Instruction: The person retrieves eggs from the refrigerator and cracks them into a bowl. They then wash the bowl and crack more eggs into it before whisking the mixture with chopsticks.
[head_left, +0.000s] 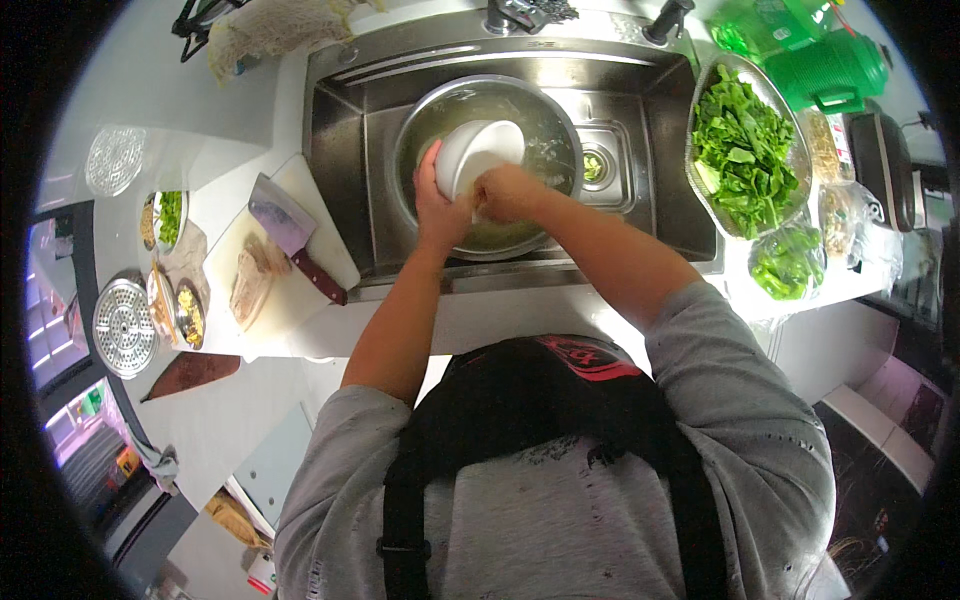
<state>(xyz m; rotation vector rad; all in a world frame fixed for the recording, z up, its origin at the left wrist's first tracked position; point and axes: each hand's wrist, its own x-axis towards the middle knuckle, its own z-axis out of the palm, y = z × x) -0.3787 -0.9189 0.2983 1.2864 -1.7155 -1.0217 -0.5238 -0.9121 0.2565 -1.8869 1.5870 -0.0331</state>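
Note:
My left hand grips the side of a white bowl, which is tilted over a large round metal basin of water. The basin stands in a stainless steel sink. My right hand is curled at the bowl's near rim, its fingers bent inward; whether it holds anything is hidden. Right of the basin, green scraps lie in the sink drain.
Left of the sink, a cleaver and a piece of meat lie on a white cutting board. On the right are a metal basket of leafy greens, bagged green peppers and a green jug. A faucet rises behind.

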